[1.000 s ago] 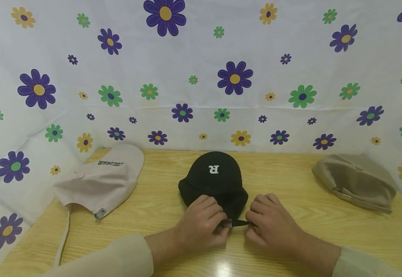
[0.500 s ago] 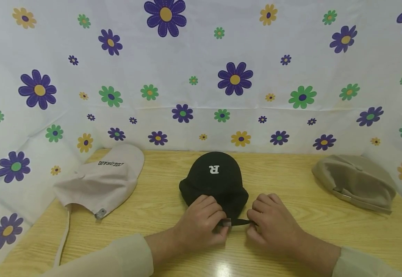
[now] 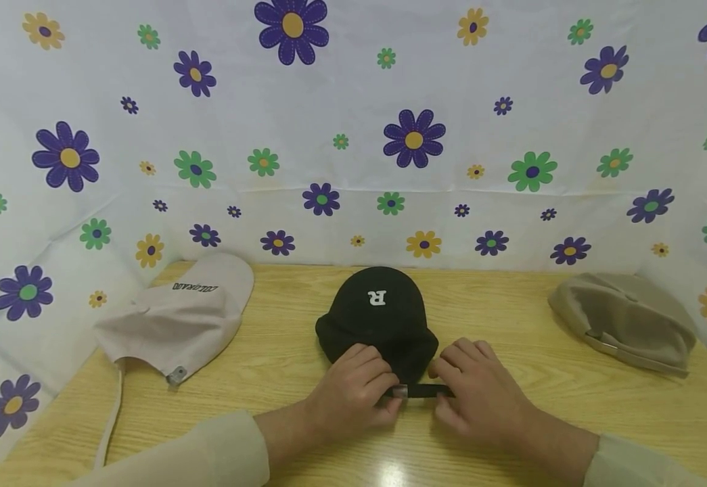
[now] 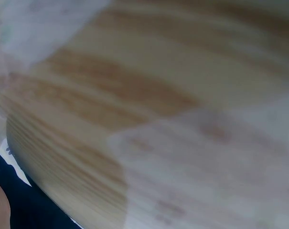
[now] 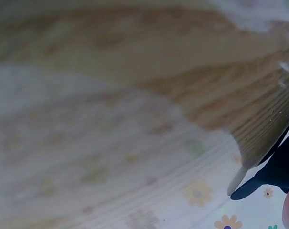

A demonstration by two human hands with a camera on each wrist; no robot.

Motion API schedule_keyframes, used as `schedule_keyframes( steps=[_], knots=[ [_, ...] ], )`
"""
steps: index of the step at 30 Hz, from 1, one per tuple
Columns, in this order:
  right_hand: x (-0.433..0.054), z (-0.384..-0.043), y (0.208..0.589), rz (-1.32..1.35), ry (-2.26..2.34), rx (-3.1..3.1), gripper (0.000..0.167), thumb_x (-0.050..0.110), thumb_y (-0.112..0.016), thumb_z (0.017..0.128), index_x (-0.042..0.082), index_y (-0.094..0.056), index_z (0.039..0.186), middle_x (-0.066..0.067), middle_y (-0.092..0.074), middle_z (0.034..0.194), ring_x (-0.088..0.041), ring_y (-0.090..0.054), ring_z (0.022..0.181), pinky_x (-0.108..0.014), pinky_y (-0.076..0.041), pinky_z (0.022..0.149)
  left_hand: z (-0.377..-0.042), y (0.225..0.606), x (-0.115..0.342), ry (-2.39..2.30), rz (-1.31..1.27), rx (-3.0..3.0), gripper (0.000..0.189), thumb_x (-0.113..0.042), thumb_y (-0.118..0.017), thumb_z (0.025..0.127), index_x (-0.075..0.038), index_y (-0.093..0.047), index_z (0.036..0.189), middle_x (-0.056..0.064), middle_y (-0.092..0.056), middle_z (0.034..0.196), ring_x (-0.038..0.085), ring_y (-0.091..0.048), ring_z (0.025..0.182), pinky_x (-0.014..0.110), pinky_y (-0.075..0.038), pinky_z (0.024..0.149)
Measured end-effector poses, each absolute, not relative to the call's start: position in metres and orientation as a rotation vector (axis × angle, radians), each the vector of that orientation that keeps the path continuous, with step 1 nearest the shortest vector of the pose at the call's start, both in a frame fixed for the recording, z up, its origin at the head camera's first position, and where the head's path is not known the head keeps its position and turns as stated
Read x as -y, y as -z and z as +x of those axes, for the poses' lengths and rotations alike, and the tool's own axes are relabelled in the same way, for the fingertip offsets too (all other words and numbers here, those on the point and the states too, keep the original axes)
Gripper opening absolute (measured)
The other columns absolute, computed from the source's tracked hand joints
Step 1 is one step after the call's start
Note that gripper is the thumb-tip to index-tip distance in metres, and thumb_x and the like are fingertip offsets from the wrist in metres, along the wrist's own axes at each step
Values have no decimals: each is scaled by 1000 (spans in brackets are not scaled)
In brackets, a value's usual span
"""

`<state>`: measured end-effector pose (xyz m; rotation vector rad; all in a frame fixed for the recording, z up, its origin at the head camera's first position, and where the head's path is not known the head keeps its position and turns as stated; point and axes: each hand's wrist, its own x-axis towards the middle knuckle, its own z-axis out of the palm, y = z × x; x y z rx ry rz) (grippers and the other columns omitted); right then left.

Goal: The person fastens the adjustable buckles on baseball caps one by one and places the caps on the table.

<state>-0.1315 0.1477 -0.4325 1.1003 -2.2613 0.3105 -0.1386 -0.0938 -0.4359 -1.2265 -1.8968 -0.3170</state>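
In the head view, a black cap (image 3: 380, 304) with a white letter R rests on the wooden table between my hands. My left hand (image 3: 356, 389) grips its near edge beside a small metal buckle (image 3: 400, 391). From the buckle a short black strap (image 3: 423, 391) runs across to my right hand (image 3: 481, 385), whose thumb and fingers pinch the far end. The strap looks flat and stretched between the two hands. Fingertips of the left hand are partly hidden behind its knuckles. Both wrist views show mostly blurred tabletop, without the cap.
A pale cap (image 3: 176, 318) marked COLORADO lies to the left, its long strap (image 3: 111, 419) trailing toward the front. On the right lies an olive-brown cap (image 3: 627, 318). White flowered cloth (image 3: 341, 101) stands behind and along the sides of the wooden table (image 3: 280, 318).
My right hand's index finger has shifted inward along the strap, which now shows its flat, wider face. The left hand and all three caps have stayed nearly in place.
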Motion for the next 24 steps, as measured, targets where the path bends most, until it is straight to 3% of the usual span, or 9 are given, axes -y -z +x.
schedule_keyframes(
  steps=[3, 7, 15, 24],
  knots=[
    [-147, -132, 433, 1169, -332, 2248, 27, 24, -65, 73, 18, -64, 99, 6, -57, 96, -13, -49, 92, -34, -38, 79, -139, 436, 94, 320, -1230, 1897, 7, -17, -72, 73, -12, -67, 73, -5, -62, 74, 13, -55, 71, 26, -46, 71],
    [-145, -132, 434, 1257, -350, 2203, 28, 28, -68, 81, 17, -66, 107, 4, -58, 102, -15, -51, 98, -35, -38, 83, -139, 437, 94, 322, -1231, 1899, 8, -18, -73, 72, -12, -68, 74, -4, -62, 76, 13, -55, 73, 26, -46, 72],
    [-144, -132, 434, 1287, -376, 2159, 26, 35, -73, 88, 19, -71, 108, 4, -61, 102, -16, -53, 97, -35, -40, 84, -138, 436, 94, 318, -1243, 1891, 8, -18, -73, 73, -12, -68, 74, -4, -62, 75, 13, -55, 72, 26, -47, 73],
    [-143, -133, 435, 1321, -367, 2086, 22, 37, -63, 96, 19, -72, 105, 4, -64, 98, -16, -55, 93, -33, -39, 82, -139, 436, 93, 320, -1252, 1864, 7, -17, -73, 73, -13, -68, 74, -5, -62, 74, 12, -55, 71, 26, -47, 72]
  ],
)
